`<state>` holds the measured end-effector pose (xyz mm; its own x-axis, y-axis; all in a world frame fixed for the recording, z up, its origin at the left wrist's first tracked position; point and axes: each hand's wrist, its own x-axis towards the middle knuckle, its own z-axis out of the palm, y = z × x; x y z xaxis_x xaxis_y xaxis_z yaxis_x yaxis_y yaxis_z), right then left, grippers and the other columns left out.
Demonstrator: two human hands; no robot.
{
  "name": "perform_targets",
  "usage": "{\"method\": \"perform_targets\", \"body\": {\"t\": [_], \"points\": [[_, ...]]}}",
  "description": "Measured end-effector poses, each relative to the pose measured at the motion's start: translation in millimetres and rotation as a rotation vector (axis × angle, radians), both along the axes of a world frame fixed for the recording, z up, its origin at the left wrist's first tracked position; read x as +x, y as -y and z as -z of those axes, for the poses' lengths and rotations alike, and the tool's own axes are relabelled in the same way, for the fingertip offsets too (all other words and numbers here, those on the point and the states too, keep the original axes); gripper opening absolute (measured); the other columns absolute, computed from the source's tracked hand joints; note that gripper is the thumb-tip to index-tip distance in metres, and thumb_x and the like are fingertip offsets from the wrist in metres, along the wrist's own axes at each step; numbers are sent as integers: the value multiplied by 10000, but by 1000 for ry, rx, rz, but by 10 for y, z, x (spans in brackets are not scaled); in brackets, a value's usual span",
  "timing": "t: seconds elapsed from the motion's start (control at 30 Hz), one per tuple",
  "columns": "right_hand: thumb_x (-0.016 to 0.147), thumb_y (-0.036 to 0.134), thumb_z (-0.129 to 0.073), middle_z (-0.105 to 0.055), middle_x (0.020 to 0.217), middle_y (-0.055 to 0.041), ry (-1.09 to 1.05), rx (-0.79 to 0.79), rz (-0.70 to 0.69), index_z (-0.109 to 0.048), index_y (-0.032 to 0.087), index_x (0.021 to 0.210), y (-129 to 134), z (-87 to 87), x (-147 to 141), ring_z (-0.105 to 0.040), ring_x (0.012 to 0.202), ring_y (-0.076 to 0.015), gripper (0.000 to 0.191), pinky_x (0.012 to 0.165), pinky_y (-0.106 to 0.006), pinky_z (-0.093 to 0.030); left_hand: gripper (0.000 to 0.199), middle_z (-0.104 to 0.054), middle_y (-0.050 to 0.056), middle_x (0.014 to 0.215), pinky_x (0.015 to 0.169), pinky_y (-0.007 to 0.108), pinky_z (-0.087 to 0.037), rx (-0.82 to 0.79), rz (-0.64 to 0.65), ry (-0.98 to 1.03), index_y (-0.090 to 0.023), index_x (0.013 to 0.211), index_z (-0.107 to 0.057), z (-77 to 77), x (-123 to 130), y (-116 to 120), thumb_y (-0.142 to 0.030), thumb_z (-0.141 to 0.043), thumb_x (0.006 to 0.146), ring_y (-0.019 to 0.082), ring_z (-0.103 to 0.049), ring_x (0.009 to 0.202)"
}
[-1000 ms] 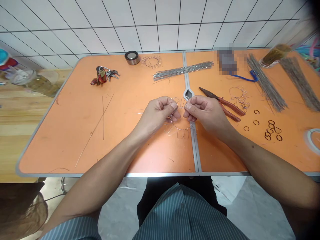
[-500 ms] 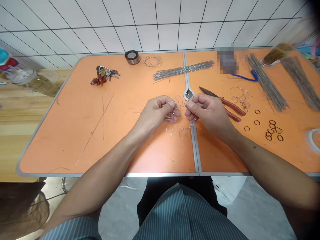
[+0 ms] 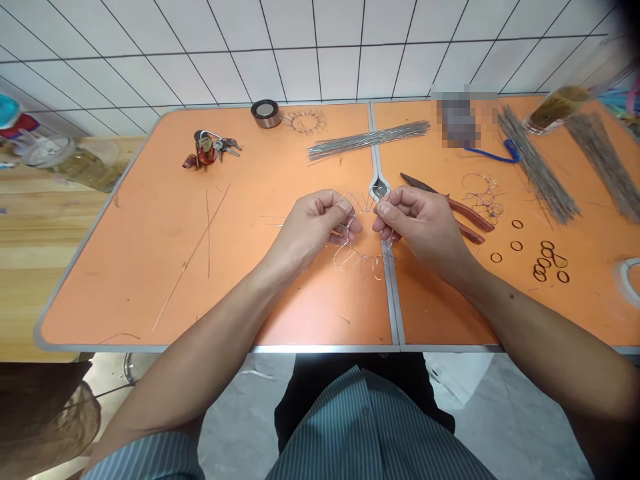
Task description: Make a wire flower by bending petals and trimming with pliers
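Note:
Between my hands is a ring of thin wire (image 3: pixel 367 256) with several small loops standing out around its edge. My left hand (image 3: pixel 323 223) pinches its left side between thumb and forefinger. On the opposite side, my right hand (image 3: pixel 415 220) grips the ring the same way, its fingertips close to the upper right loops. The fingers hide parts of the wire on both sides. Just behind my right hand lie pliers with red handles (image 3: pixel 470 215), jaws pointing to the upper left. A tangle of looped wire (image 3: pixel 481 193) rests beyond the pliers.
On the orange table (image 3: pixel 280 300) lie a bundle of straight wires (image 3: pixel 370 140), further wire bundles (image 3: pixel 540 167), a tape roll (image 3: pixel 266 114), another looped wire ring (image 3: pixel 305 123), keys (image 3: pixel 213 147) and several small dark rings (image 3: pixel 545 260). A glass (image 3: pixel 557 110) stands at the back right. Loose wires (image 3: pixel 193 260) lie left.
Both hands keep their pinch on the wire ring and have barely moved. The lower loops of the ring have shifted slightly. The whole view has drifted a few pixels.

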<state>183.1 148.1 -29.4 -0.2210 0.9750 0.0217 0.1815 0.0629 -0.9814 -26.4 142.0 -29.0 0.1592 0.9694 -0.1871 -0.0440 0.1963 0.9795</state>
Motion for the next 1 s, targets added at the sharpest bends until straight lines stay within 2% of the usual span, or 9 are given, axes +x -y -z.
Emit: {"method": "perform_targets", "body": {"t": [0.2,0.4,0.5,0.6,0.73,0.9,1.0], "points": [[1008,337,-807,-782,809,-33,-7,-31,-4,-703,220,842,-6,1,-4,-673,661,-131,229,654,-291,-593,275,-809,58,850,661,236,-585,34,-13,27,-188,915,-710,8,-13,-4,-424,-852,925,132,-723,674],[1034,382,-776,-782,831,-36,-29,-25,-38,-714,219,833,-24,31,-6,-679,693,-135,266,627,-278,-565,169,-785,53,825,647,237,-581,120,37,2,-166,863,-717,14,20,17,-280,-823,928,116,-688,645],[1040,435,-769,-781,835,-38,-50,-55,-72,-710,219,803,-40,46,2,-664,678,-128,326,620,-274,-560,146,-792,54,826,652,237,-581,145,46,-12,-170,874,-723,18,30,23,-262,-824,926,119,-695,652],[1031,424,-781,-783,839,-41,-45,-71,-84,-710,215,809,-46,60,2,-670,675,-121,312,628,-269,-560,137,-793,48,814,647,240,-580,140,19,11,-175,929,-734,28,24,18,-277,-826,928,123,-698,645],[980,340,-829,-782,835,-29,-34,-64,-41,-730,216,898,-47,87,-16,-705,709,-132,179,681,-281,-594,173,-792,39,811,663,241,-589,108,-76,32,-186,936,-720,40,2,-3,-319,-831,932,122,-707,647],[925,303,-850,-741,804,-4,-45,-28,-39,-732,222,939,-62,131,-26,-700,697,-138,144,641,-282,-590,278,-792,40,814,626,234,-578,76,-47,39,-188,942,-723,17,6,3,-429,-861,923,120,-697,622],[911,259,-845,-717,820,16,-55,23,-31,-729,234,1023,-59,141,-30,-706,696,-138,163,646,-288,-582,276,-782,42,789,576,226,-553,60,-35,34,-183,882,-708,-3,22,13,-413,-853,931,117,-683,585]]}}
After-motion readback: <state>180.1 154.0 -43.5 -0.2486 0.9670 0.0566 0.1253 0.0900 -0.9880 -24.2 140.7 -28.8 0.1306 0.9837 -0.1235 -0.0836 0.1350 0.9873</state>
